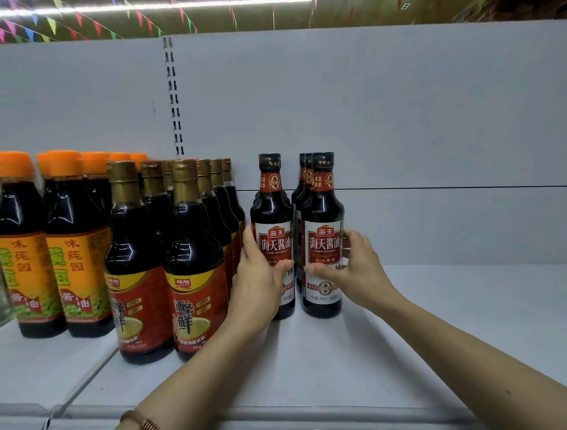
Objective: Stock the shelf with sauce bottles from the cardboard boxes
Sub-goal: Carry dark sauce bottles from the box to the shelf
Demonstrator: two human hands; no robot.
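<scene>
A: What is closest to us?

B: A thin coppery bracelet (145,425) on the left wrist, at the bottom of the frame. Both bare arms reach up onto a smooth white shelf (443,338).

A: What are the hands doing?

B: In the middle of the frame, the left hand (257,281) curls its grip around the left dark bottle (272,238). The right hand (355,263) curls its grip around the right dark bottle (323,235), thumb across the label. Both bottles stand upright on the shelf, just beside each other.

A: What do they look like?

B: Shiny dark glass, round, with thin necks and dark caps. The labels are red and white. They say 海天酱油, and small print says 500mL. More of the same stand right behind them.

A: And to the left?

B: Gold-capped bottles (193,261) with red labels and yellow bands, in rows. At the left edge are orange-capped bottles (23,245) with orange labels.

A: And far back?

B: A flat white back wall (401,112) with a slotted strip. Little colored flags (79,24) hang along the top.
</scene>
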